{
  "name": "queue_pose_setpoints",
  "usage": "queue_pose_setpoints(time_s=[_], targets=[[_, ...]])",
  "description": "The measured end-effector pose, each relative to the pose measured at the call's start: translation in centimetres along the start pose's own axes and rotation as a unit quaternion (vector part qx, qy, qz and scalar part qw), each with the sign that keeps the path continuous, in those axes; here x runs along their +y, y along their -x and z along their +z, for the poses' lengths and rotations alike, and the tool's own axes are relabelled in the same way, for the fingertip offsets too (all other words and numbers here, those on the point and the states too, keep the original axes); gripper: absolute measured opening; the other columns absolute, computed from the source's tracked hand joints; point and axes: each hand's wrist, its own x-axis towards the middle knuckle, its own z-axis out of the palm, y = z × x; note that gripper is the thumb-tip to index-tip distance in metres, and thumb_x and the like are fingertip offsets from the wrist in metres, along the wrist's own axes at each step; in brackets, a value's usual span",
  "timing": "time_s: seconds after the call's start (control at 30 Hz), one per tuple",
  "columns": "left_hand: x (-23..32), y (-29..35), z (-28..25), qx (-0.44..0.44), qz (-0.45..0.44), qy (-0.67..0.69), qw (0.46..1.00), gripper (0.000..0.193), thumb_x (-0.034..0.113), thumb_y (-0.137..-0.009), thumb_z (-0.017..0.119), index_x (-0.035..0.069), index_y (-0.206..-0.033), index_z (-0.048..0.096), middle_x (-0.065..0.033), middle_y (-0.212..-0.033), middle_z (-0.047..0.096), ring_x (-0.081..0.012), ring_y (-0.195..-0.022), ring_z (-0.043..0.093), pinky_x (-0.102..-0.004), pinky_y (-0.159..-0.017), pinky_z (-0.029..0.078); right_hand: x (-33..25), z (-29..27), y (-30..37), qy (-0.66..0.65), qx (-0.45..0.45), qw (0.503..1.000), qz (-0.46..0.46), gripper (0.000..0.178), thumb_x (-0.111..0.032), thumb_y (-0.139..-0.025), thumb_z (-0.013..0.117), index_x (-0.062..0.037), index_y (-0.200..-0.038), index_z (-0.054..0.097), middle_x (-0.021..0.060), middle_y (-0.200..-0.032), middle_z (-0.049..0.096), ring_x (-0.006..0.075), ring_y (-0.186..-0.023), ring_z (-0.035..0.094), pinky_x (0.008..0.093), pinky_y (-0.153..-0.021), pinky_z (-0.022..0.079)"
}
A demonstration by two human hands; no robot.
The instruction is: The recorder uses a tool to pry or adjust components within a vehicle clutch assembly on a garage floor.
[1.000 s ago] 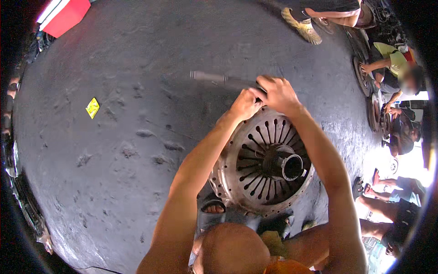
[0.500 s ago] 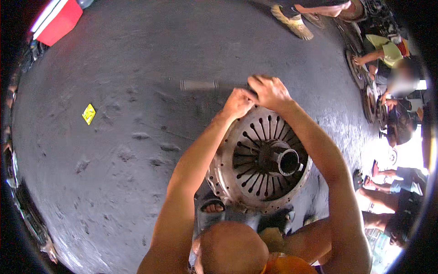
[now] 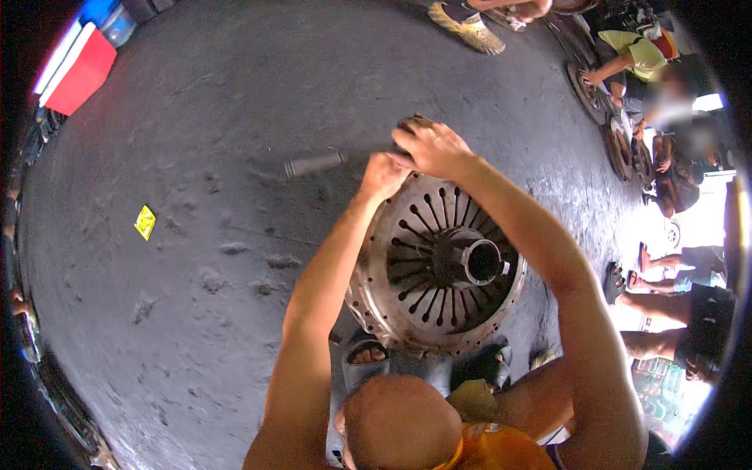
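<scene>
A round metal clutch pressure plate [image 3: 454, 254] with radial spring fingers and a raised central sleeve sits on the dark floor before me. Both my arms reach over it to its far edge. There my left hand [image 3: 384, 176] is closed at the rim, gripping something its fingers hide. Above and touching it, my right hand [image 3: 435, 149] is wrapped round a dark piece, of which only a bit shows. A long grey tool [image 3: 316, 163], thin in the shaft and thicker at its banded left end, runs leftward from my hands; its exact kind is unclear.
A yellow packet [image 3: 145, 222] lies on the floor to the left. At the far left stands a red cooler box [image 3: 81, 78] with a white lid. Other people crouch along the right side near round metal discs [image 3: 587, 94]. Another person's shoe [image 3: 474, 33] is at the top.
The whole view has shifted slightly, so the plate shows further left and higher. The grey tool has tilted, its left end now lower. Both hands stay closed at the plate's far edge.
</scene>
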Motion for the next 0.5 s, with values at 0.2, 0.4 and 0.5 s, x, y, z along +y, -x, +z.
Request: queue_pose_setpoints(time_s=[0.2, 0.4, 0.5], targets=[[0.7, -0.4, 0.3, 0.048, 0.039, 0.197, 0.978, 0.032, 0.017, -0.078, 0.063, -0.001, -0.105, 0.056, -0.0187, -0.093, 0.063, -0.0219, -0.087, 0.064, -0.0318, -0.073, 0.05, -3.2, 1.5, -2.3, 0.004, -0.089, 0.893, 0.441, 0.033, -0.034, -0.088, 0.049, -0.0021, -0.089, 0.059, 0.018, -0.079, 0.062, 0.0342, -0.073, 0.064, 0.0391, -0.064, 0.053], [0.5, -0.5, -0.1, -0.011, -0.04, -0.023, 0.999, 0.024, 0.021, -0.078, 0.066, -0.001, -0.087, 0.062, -0.0196, -0.081, 0.063, -0.0327, -0.078, 0.064, -0.0386, -0.063, 0.048, -0.2, -1.4, 0.7, -0.01, -0.127, 0.98, 0.153, 0.038, -0.037, -0.087, 0.05, -0.0004, -0.082, 0.057, 0.0159, -0.068, 0.06, 0.0298, -0.061, 0.063, 0.0377, -0.057, 0.052], [0.5, -0.8, 0.0, -0.002, -0.01, -0.077, 0.997, 0.019, 0.015, -0.078, 0.063, -0.002, -0.085, 0.06, -0.018, -0.073, 0.062, -0.028, -0.068, 0.063, -0.0363, -0.059, 0.047, -0.7, -0.7, 0.3, -0.055, -0.074, 0.975, 0.203, 0.04, -0.039, -0.086, 0.052, 0.0004, -0.078, 0.055, 0.0157, -0.067, 0.06, 0.0316, -0.058, 0.062, 0.0385, -0.052, 0.051]])
